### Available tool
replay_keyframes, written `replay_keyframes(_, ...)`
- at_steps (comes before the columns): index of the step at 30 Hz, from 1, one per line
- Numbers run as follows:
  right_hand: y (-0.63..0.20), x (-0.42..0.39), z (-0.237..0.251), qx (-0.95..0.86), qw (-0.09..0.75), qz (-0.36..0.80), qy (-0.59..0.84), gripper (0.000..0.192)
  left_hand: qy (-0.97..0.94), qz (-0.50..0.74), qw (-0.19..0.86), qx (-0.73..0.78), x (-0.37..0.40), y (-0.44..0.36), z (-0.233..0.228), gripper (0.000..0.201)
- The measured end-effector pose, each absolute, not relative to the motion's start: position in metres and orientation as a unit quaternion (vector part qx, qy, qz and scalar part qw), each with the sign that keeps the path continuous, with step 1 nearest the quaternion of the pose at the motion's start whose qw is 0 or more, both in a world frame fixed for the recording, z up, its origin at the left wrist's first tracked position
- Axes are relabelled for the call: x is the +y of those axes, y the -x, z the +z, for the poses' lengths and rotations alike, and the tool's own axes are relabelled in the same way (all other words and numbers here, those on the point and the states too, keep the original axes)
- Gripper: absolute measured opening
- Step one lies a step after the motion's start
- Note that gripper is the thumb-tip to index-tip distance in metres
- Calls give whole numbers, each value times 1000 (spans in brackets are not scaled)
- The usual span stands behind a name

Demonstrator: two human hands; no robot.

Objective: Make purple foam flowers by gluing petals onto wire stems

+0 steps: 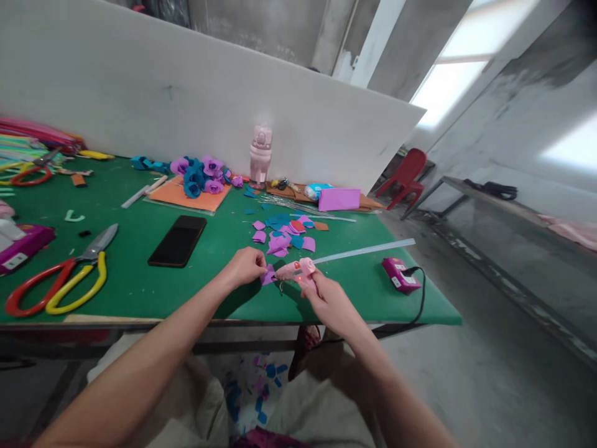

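Spanning most of the view, green felt-covered worktable [153, 292] backed by a tilted white board [186, 93] at the far side. Red-and-yellow-handled large shears [60, 280] lie near left; black flat phone [178, 241] mid-table; pile of teal and purple foam flowers [200, 174] far centre beside a pink plastic bottle [260, 154]. Loose purple and teal foam petals [284, 233] sit just beyond the hands. Right hand [326, 298] is curled around a pink hot-glue gun [296, 269], nozzle pointing left. Left hand [245, 266] pinches a small purple foam petal [268, 275] at the nozzle, fingers closed on it, near table edge.
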State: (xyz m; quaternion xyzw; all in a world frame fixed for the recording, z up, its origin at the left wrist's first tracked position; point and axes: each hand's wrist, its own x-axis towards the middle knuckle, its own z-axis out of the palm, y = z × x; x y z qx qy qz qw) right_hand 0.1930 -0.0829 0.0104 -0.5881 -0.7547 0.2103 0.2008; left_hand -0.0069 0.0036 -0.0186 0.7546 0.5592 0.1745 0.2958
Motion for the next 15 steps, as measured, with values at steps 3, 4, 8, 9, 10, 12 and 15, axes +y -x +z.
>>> replay_keyframes(3, -192, -82, 10, -758, 200, 206, 586, 28, -754, 172, 292, 563, 3, 7, -18, 6)
replay_keyframes(4, -192, -82, 10, -758, 199, 206, 586, 27, -755, 172, 291, 562, 3, 7, -18, 6)
replay_keyframes(8, -191, -82, 10, -758, 192, 207, 588, 27, -755, 174, 291, 561, 3, 7, -18, 7)
replay_keyframes(9, -192, -82, 10, -757, 191, 207, 590, 27, -755, 173, 291, 562, 3, 7, -18, 7)
replay_keyframes(10, -192, -82, 10, -756, 190, 208, 591, 27, -755, 171, 292, 562, 3, 7, -17, 7)
replay_keyframes(12, -192, -82, 10, -754, 191, 208, 593, 27, -756, 172, 292, 560, 2, 7, -17, 7)
replay_keyframes(15, -193, -82, 11, -752, 190, 206, 597, 27, -757, 175, 292, 558, 2, 7, -17, 7)
